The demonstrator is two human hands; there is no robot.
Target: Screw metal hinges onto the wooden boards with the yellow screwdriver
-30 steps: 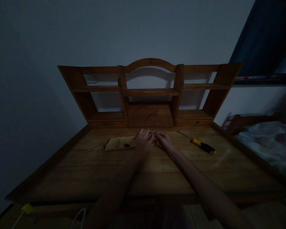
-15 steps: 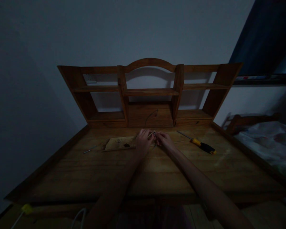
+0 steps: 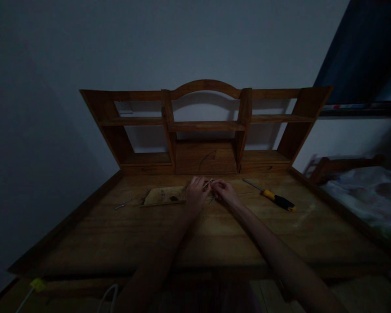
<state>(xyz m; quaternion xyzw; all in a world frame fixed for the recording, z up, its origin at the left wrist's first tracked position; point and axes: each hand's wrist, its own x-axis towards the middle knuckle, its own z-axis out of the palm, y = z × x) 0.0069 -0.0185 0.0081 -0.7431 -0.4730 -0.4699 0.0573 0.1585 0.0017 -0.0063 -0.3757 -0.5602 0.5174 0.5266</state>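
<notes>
Nearly everything in the same place as a second ago, apart from a slight shift in the fingers of the right hand [image 3: 224, 191]. At the back, a plain pale wall [image 3: 195, 43], smooth and matte in dim light. In front, a wide tabletop [image 3: 221, 243] of yellowish-brown wood, faintly grained, with raised side edges. Along the far edge, a brown wooden shelf unit [image 3: 207, 126] with boxy compartments, an arched top rail and a flat middle panel marked by a thin dark curved line [image 3: 208, 157]. Off to the right, a crumpled whitish covering [image 3: 368, 191], plastic or cloth, impossible to tell. Left of centre on the tabletop, a pale flat strip [image 3: 163, 195], ragged at the left end, with a dark blotch. To the right, a screwdriver [image 3: 280, 201] with a chunky black-and-yellow handle and slim shaft, well apart from both hands. At the strip's right end, the left hand [image 3: 197, 191], bent at the knuckles. Farther left, a slender rod [image 3: 123, 204], dull and metallic-looking. Smallest, a thin pale piece [image 3: 206, 185] between the hands, over the middle of the tabletop, too tiny and dark to identify. Grip on each side: fingertips pinched together on that piece.
</notes>
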